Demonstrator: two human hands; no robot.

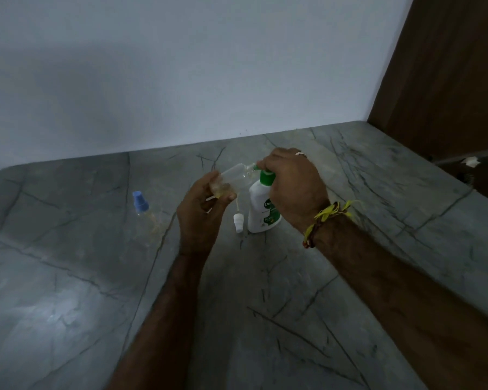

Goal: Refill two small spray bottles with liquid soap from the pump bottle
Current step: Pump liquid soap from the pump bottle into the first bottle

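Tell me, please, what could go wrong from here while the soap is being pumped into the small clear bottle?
1. The clear spray bottle is held tilted in the left hand with its narrow mouth at the green pump; soap could miss and run onto the marble counter.
2. The right hand presses the pump of the freestanding soap bottle; it might tip.
3. The white spray cap lies loose nearby and could be knocked.

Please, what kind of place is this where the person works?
Probably a room in a home, though I cannot be sure: a grey veined stone surface, a plain pale wall behind it, a brown wooden panel at right, and a household pump bottle of soap.
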